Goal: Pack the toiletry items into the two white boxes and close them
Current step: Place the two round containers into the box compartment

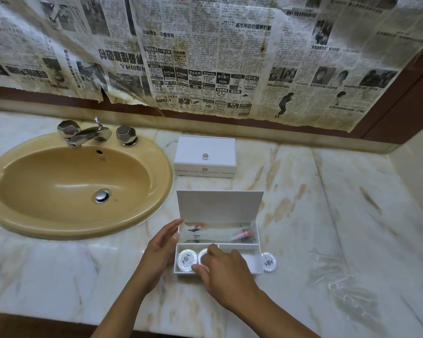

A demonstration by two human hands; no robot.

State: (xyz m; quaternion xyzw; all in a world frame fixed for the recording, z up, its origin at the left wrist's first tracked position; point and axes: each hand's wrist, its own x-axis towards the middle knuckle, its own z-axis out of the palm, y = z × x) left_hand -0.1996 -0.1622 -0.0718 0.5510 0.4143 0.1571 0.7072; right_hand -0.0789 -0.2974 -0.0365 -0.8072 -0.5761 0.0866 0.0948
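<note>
White round packet [269, 262] lies on the counter, outside the open box [254, 242], just right of your right hand [224, 270], which pinches another packet [202, 256] inside; left hand [163, 245] spread, farther.

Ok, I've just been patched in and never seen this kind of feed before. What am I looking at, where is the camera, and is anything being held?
There is no machine here: a person works with bare hands, and the single picture comes from a wide-angle camera on their head, looking down at a marble counter beside a tan sink. The open white box in front has its lid standing up. Its back compartment holds wrapped items; the front left one holds round white packets. The right hand has its fingers on the second packet there, though I cannot tell whether it is gripped or just pressed. The left hand rests open against the box's left side. One more round packet lies outside, to the right. A second white box, closed, sits behind.
</note>
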